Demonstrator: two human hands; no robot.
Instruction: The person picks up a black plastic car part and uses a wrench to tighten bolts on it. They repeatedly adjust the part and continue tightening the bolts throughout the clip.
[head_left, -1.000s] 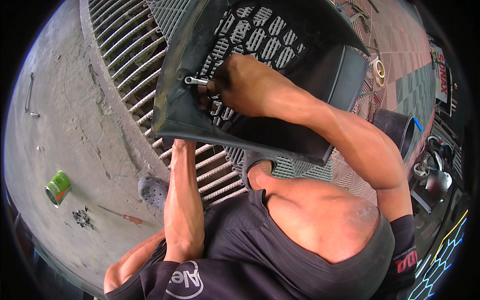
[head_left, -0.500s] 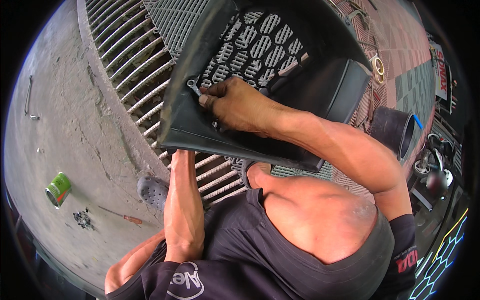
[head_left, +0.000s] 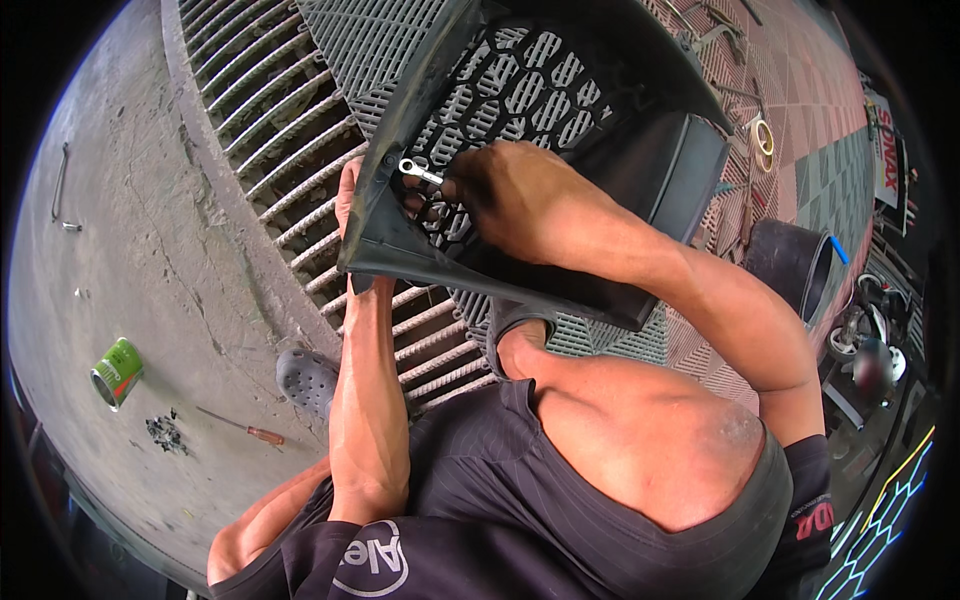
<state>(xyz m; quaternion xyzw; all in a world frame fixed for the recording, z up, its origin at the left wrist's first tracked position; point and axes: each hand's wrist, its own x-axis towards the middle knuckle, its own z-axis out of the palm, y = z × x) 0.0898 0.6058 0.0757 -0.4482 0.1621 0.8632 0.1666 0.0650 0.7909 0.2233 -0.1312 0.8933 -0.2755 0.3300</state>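
Observation:
A large black plastic panel (head_left: 690,165) with a honeycomb-like grille of cut-out openings is tilted above my legs. My right hand (head_left: 520,205) is closed on a small ring spanner (head_left: 421,172), its bright ring end pointing at the panel's left edge. That ring appears clear of the round fastener spot (head_left: 390,160) beside it. The fingers of my left hand (head_left: 348,197) show at the panel's outer left edge and grip it from underneath; the rest of that hand is hidden behind the plastic.
A ribbed metal drain grate (head_left: 270,130) runs below the panel. On the concrete at left lie a screwdriver (head_left: 265,436), a green can (head_left: 118,373), a small heap of dark bits (head_left: 166,432) and a long thin tool (head_left: 59,185). Right stand a black bucket (head_left: 785,265) and tape roll (head_left: 762,137).
My right hand has drawn the spanner back from the panel's edge and turned it. The panel has shifted slightly right, and my left fingers now show at its outer edge.

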